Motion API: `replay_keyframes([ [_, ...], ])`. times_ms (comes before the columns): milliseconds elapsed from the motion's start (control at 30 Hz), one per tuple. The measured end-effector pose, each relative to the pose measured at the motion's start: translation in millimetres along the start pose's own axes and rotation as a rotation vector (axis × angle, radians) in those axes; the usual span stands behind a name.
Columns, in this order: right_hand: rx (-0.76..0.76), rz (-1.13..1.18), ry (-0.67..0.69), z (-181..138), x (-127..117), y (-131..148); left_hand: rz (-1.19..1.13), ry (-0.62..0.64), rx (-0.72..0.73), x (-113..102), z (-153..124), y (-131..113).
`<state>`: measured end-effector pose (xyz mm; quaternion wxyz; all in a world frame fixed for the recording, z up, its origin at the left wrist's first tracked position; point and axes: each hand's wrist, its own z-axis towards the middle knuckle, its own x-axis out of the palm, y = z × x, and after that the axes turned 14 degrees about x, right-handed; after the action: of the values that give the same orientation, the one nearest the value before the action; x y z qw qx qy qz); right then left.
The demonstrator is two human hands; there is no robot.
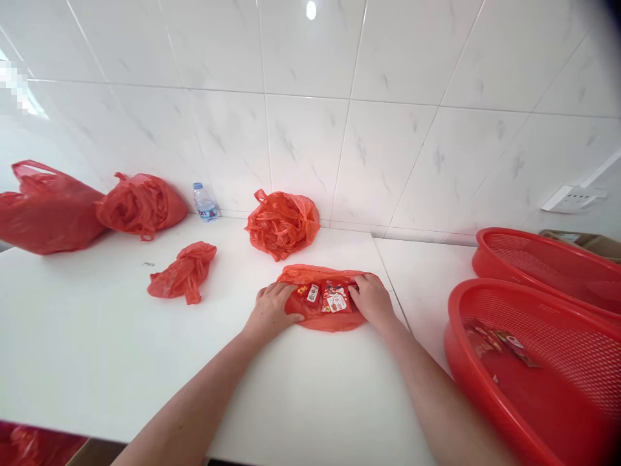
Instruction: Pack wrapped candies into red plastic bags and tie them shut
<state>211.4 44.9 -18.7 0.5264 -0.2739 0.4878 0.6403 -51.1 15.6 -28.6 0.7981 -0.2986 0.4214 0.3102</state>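
A red plastic bag (334, 323) lies flattened on the white table in front of me. On it or inside its mouth sit red snack packets: one with a white label (313, 294) and one with a cartoon print (336, 299). My left hand (274, 307) grips the bag's left end, thumb at the near side and fingers at the far side. At the right end, my right hand (373, 298) has its fingers curled over the bag's edge beside the packets. Its fingertips are partly hidden against a dark bit of wrapping.
Behind the bag rests a bundle of red bags (283, 225). Farther left are a knotted red bag (184, 273), a water bottle (205, 204) and two fuller red bags (143, 204) (48, 210). Two red baskets (453, 323) (480, 249) stand right; the nearer holds several packets (504, 343).
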Motion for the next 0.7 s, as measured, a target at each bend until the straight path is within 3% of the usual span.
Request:
replay_keyframes([
  [67,-0.023,0.025,-0.007,-2,-4,1,-0.018,-0.032,0.013,-2,-7,-2],
  [167,-0.002,0.082,-0.094,-12,-18,2,-0.003,-0.208,0.020,-5,-11,-4],
  [267,0.115,0.143,-0.233,-27,-34,-4,-0.012,-0.427,-0.050,-9,-5,-1],
  [333,0.228,0.178,-0.272,-38,-40,-11,-0.081,-0.494,-0.123,-10,3,4],
  [400,0.363,0.234,-0.230,-46,-43,-20,-0.196,-0.482,-0.230,-9,12,9],
  [533,0.524,0.322,-0.046,-54,-43,-27,-0.537,-0.329,-0.458,-11,31,17],
  [600,0.515,0.340,0.033,-49,-46,-21,-0.646,-0.282,-0.463,-17,38,19],
  [700,0.474,0.406,0.076,-26,-66,-2,-0.705,-0.334,-0.406,-40,51,19],
])
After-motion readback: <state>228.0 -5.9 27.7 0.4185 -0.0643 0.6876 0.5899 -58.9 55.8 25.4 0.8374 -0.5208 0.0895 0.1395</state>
